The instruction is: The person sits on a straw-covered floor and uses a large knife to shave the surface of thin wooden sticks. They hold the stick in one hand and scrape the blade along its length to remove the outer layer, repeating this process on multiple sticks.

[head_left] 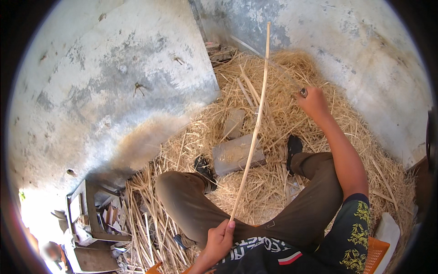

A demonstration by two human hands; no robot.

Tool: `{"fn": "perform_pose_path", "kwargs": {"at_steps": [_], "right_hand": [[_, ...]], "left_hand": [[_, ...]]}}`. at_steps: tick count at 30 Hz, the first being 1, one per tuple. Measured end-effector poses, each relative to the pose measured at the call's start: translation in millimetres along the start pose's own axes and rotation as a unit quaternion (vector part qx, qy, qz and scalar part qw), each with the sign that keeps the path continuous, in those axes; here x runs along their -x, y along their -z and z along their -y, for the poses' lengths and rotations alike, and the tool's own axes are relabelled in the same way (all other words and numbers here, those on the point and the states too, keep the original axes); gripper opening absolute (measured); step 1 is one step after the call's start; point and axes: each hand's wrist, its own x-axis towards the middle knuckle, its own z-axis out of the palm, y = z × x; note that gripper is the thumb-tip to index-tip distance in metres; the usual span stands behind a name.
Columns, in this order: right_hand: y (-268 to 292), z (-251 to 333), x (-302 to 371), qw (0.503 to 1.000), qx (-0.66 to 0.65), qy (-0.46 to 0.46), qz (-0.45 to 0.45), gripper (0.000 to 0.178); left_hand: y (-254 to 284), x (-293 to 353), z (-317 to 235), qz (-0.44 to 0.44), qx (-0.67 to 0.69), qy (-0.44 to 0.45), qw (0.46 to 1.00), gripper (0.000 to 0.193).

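Observation:
My left hand (219, 238), low in the view near my lap, is closed around the lower end of a long, slightly bent bamboo stick (253, 137). The pale stick slants up and away past my knees, its far end in front of the wall. Out to the right, above my knee, my right hand (314, 103) is wrapped round the handle of a long-bladed knife (284, 71). Its thin blade points up and left, crossing the line of the stick in this view; I cannot tell whether they touch. Most of the handle is hidden in my fist.
Heaped shavings (356, 123) cover the floor around my feet. Between them lies a grey block (237, 154), with a smaller brick (234, 123) behind. Bamboo strips (150, 205) lie at left beside a wooden stand (98, 228). A person (54, 251) is at the far-left edge. Walls enclose the corner.

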Motion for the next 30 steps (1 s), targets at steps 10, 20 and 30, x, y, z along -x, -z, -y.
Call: {"fn": "perform_pose_path", "kwargs": {"at_steps": [10, 20, 30], "right_hand": [[-0.4, 11.1, 11.9, 0.996, 0.046, 0.075, -0.011, 0.018], [-1.2, 60.0, 72.6, 0.977, 0.026, 0.200, 0.064, 0.017], [-15.9, 79.7, 46.2, 0.992, 0.039, 0.114, 0.046, 0.019]], "left_hand": [[-4.5, -0.3, -1.8, 0.007, 0.021, 0.016, 1.000, 0.042], [-1.6, -59.3, -21.8, -0.050, -0.021, -0.072, 0.996, 0.042], [-28.0, -160.8, -69.5, -0.103, 0.012, -0.166, 0.981, 0.039]]}}
